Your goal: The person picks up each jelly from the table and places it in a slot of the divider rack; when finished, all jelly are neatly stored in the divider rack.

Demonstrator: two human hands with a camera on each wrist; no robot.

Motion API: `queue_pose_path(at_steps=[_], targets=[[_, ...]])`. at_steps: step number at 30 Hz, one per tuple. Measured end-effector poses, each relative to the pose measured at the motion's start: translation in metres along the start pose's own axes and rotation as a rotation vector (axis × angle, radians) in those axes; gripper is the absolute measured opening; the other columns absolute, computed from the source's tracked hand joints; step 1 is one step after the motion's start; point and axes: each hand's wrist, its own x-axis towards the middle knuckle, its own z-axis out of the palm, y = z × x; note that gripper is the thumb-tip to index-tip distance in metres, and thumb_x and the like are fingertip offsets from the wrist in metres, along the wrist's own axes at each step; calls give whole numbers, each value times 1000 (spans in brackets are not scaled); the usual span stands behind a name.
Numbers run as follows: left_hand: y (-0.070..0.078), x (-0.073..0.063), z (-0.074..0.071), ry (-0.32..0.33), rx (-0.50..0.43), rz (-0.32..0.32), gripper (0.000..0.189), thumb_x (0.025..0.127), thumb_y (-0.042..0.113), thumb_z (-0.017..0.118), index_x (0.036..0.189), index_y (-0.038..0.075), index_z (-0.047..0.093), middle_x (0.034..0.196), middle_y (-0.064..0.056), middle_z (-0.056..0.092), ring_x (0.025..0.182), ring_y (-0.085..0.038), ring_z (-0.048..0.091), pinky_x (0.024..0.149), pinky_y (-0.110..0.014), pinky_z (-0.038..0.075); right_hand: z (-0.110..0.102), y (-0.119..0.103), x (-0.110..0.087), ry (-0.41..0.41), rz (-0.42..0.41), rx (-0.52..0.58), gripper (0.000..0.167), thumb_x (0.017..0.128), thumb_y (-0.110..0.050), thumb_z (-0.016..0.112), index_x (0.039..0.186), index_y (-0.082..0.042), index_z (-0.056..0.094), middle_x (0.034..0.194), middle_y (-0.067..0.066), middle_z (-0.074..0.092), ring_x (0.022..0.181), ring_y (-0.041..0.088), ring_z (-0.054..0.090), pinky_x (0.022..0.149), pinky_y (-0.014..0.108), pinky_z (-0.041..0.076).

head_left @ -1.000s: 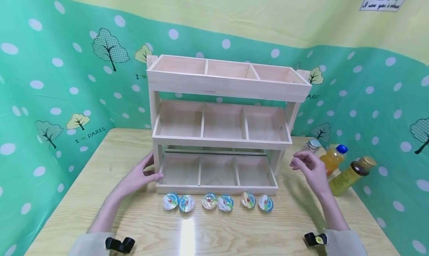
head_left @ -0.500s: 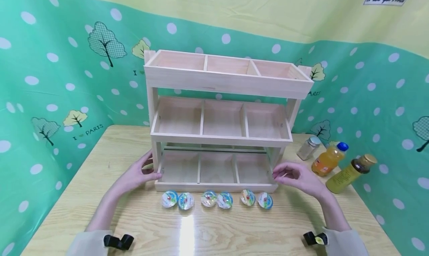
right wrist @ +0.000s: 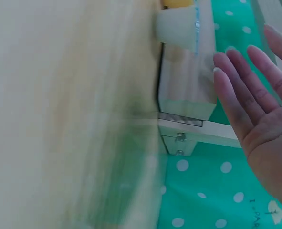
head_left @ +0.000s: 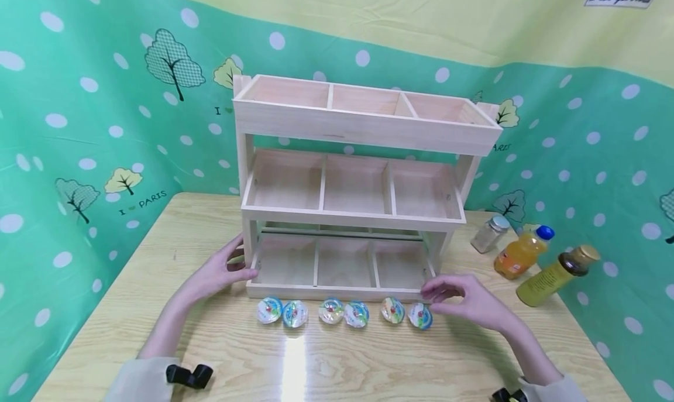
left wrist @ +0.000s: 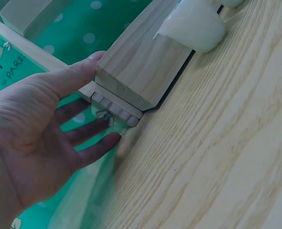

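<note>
Mid-frame in the head view, the shelf (head_left: 363,124) is pale, matt wood. The wood-grained table (head_left: 379,361) gleams at bottom centre. The cups (head_left: 295,315) look smooth plastic, their lids (head_left: 270,309) shiny. Creased cloth (head_left: 389,21) fills the upper frame. In the left wrist view, the wing nut (left wrist: 104,115) looks metal.

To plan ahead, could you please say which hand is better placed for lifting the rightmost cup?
Probably the right hand, empty and beside that cup, while the left hand holds the rack at its left end.
</note>
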Motion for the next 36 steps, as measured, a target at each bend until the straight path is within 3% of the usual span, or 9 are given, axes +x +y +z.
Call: queue_pose_path(at_steps=[10,17,28,36], targets=[[-1,0,1,0,-9,5,100,95,25,75,168,23,8,169,-28,19,141,-61,41,112,-65,44,7,-5,-4,-4,67,-211,41,86,-32,83,121,-13,74,115,2,79,97,13,74,87,29,63],[-1,-1,1,1,-6,8,99,95,24,75,168,23,8,168,-29,19,141,-61,41,112,-66,44,13,-3,-3,-59,90,-306,54,82,-46,84,126,-17,74,116,-4,79,99,7,74,85,29,64],[1,1,1,-2,0,-13,98,96,25,74,168,24,7,169,-27,18,143,-59,40,112,-64,44,25,-2,0,-83,72,-325,55,80,-39,87,131,-25,71,125,-5,76,102,3,71,85,29,63],[1,0,1,3,14,-2,98,96,23,74,168,23,6,168,-29,20,142,-61,40,112,-67,45,29,-3,-1,-59,78,-334,54,79,-35,89,129,-24,73,118,-6,78,93,-2,69,79,24,63]])
